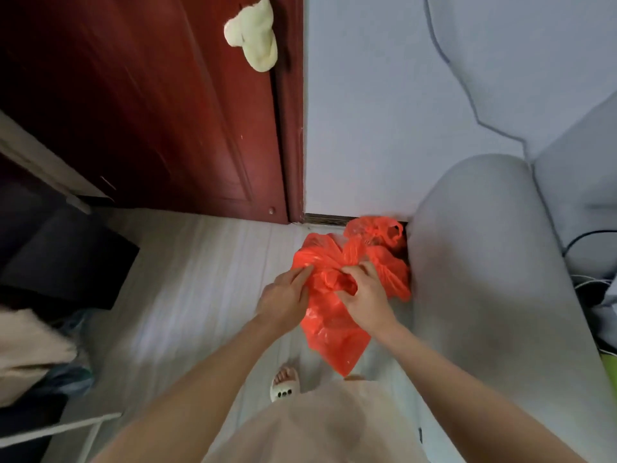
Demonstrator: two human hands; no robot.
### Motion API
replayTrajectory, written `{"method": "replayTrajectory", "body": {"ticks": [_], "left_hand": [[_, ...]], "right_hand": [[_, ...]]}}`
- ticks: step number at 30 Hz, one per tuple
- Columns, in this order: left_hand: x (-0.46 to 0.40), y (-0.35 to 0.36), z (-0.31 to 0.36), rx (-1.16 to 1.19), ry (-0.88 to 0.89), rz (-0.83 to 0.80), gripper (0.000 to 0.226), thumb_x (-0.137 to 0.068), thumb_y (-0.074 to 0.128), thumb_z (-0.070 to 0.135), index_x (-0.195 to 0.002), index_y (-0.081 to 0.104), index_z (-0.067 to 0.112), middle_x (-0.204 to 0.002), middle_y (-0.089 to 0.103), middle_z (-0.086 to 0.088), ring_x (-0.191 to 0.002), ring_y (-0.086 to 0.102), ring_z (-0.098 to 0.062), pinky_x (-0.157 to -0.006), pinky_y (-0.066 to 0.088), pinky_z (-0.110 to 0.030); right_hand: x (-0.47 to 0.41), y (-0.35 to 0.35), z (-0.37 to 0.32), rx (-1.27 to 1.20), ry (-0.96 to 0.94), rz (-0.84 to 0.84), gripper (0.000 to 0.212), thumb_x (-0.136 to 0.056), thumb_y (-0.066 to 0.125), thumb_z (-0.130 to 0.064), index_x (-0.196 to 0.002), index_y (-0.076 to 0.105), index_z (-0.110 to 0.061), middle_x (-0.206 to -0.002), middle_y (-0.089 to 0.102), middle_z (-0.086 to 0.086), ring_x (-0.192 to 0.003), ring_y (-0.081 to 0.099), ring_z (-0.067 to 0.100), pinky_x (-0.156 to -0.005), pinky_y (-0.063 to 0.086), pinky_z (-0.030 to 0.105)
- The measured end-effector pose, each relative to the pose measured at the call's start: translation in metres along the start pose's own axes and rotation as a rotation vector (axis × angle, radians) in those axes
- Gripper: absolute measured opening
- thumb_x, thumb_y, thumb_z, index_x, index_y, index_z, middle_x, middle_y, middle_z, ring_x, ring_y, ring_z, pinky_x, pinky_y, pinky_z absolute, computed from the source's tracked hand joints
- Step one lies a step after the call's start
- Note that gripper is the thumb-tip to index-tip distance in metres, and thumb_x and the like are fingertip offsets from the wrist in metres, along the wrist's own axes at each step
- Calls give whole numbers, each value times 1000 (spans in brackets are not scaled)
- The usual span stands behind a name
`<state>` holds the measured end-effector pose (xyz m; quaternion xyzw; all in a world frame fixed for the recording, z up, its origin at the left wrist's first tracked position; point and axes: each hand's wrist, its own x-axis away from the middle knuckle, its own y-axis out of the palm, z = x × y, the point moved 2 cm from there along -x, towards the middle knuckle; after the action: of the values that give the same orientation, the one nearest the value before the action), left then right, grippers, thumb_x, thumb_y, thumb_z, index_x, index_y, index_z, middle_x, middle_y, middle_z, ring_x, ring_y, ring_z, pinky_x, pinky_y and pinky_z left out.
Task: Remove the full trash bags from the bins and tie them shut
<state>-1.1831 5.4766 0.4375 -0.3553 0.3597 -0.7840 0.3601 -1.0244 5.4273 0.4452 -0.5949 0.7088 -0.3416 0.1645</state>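
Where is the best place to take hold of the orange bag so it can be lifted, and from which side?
Probably the gathered neck of the orange bag, where the left hand and right hand already work the bunched plastic. Come from above: the plastic narrows there and the body hangs below. The second orange bag lies behind it by the wall.

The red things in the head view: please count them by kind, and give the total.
Thin orange-red plastic trash bag, gripped by the left hand and the right hand: 1
Second orange-red plastic bag behind it: 1
Dark red wooden door: 1
Total: 3
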Motion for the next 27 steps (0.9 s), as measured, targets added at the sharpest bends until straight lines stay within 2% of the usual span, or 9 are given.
{"method": "replayTrajectory", "body": {"ticks": [4,7,9,11,15,18,21,24,27], "left_hand": [[-93,11,-15,31,-19,-65,47,-97,32,28,-143,23,29,-149,32,2,-133,37,-20,-105,37,-38],[-160,44,-39,109,-87,-118,51,-94,37,21,-143,23,29,-150,29,3,-133,36,-19,-105,37,-37],[-229,95,-74,124,-103,-141,57,-91,39,16,-143,21,29,-153,23,3,-136,32,-18,-106,34,-32],[-274,128,-103,115,-132,-188,62,-89,39,15,-144,15,29,-155,14,6,-138,30,-17,-105,33,-31],[-383,239,-189,117,-163,-262,68,-87,43,13,-145,11,28,-156,10,4,-140,24,-18,-111,31,-34],[-439,304,-239,81,-148,-303,70,-88,45,16,-146,6,28,-156,7,4,-142,18,-16,-112,29,-36],[-474,349,-271,4,-121,-378,70,-90,42,19,-145,1,30,-157,3,6,-144,10,-15,-113,27,-41],[-490,376,-282,-52,-119,-523,69,-92,39,22,-145,-4,30,-156,-3,11,-144,4,-19,-112,26,-46],[-489,377,-273,-120,-148,-589,67,-93,37,20,-145,-4,29,-157,-5,7,-144,1,-23,-112,24,-48]], "right_hand": [[-87,15,32,-22,98,9,34,-75,66,-9,-109,59,-9,-115,47,12,-107,50,25,-93,30,16],[-146,49,72,-13,137,-18,34,-76,64,-7,-110,58,-8,-117,45,14,-111,47,28,-101,35,29],[-208,92,123,-14,131,-22,34,-76,62,-6,-110,58,-9,-117,45,14,-112,46,30,-102,37,36],[-251,124,160,26,136,-40,35,-76,59,-4,-111,57,-8,-118,45,15,-112,46,33,-102,36,38],[-344,225,272,144,79,-125,38,-80,56,-8,-118,54,-10,-124,43,14,-112,42,32,-99,27,31],[-392,284,334,182,51,-116,33,-85,55,-12,-118,55,-11,-123,44,14,-109,42,32,-94,27,30],[-421,327,379,219,82,-93,36,-85,49,-5,-120,54,-12,-127,43,14,-114,40,32,-98,29,31],[-428,353,411,227,148,-224,45,-87,46,-4,-130,45,-13,-139,34,14,-129,31,31,-107,25,32],[-420,350,420,228,179,-342,56,-87,46,-5,-140,32,-17,-150,22,14,-140,17,29,-116,16,35]]}}
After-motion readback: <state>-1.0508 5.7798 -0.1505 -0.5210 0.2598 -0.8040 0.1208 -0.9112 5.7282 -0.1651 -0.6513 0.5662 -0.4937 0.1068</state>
